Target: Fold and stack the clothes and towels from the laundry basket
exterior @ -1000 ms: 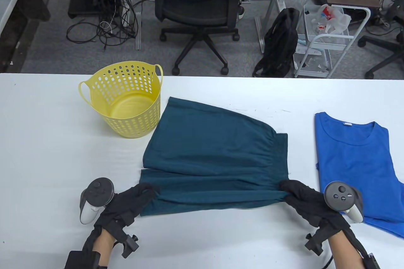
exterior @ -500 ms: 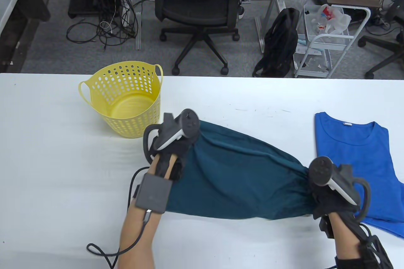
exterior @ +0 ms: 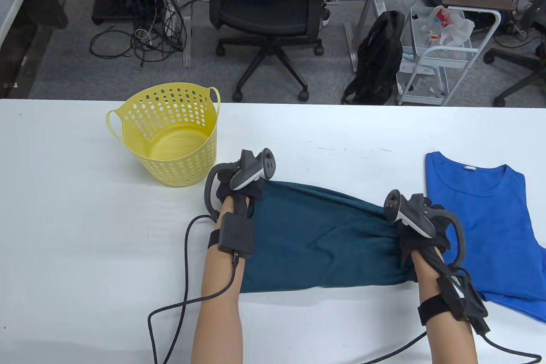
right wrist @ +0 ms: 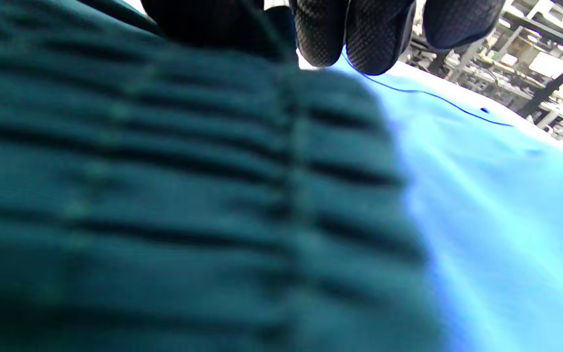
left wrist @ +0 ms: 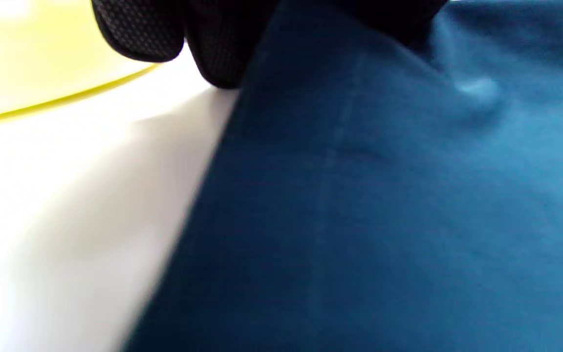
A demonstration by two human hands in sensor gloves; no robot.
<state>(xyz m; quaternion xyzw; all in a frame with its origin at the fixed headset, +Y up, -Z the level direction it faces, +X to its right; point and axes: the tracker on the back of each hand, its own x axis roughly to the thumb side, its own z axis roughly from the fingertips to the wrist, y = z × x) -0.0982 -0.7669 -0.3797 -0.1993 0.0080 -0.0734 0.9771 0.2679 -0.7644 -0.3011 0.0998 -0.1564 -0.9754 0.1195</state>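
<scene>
hands (exterior: 324,214) gripping shorts (exterior: 324,240), basket (exterior: 168,138) (yellow) near

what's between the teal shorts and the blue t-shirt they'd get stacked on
Nothing visible. The teal shorts lie right beside the blue t-shirt, with only the right hand, which grips their waistband end, at the gap between them. The yellow laundry basket stands on the opposite side.

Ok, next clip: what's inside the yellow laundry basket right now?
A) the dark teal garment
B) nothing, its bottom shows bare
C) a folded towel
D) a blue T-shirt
B: the table view shows the bare yellow floor of the basket; the teal garment lies on the table between both hands, and the blue T-shirt lies flat to its right.
</scene>
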